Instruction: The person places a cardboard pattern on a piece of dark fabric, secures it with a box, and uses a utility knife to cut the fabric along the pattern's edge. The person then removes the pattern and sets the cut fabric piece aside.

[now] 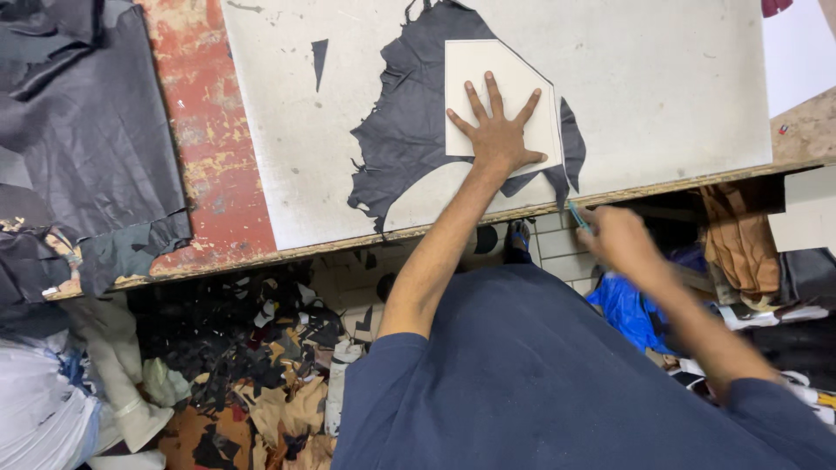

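My left hand (496, 130) lies flat with fingers spread on a white card template (501, 74). The template rests on a piece of black leather (409, 130), which lies on a pale cutting board (662, 78). My right hand (618, 237) is at the table's front edge, just right of the template's lower corner, closed around a small teal-handled cutting tool (578, 214). The tool's tip points up toward the leather's edge; the hand is slightly blurred.
A stack of dark leather sheets (87, 130) covers the worn red table (209, 148) at the left. Leather scraps (261, 365) litter the floor below. Brown fabric (740, 235) and a blue bag (631, 309) sit under the table at the right.
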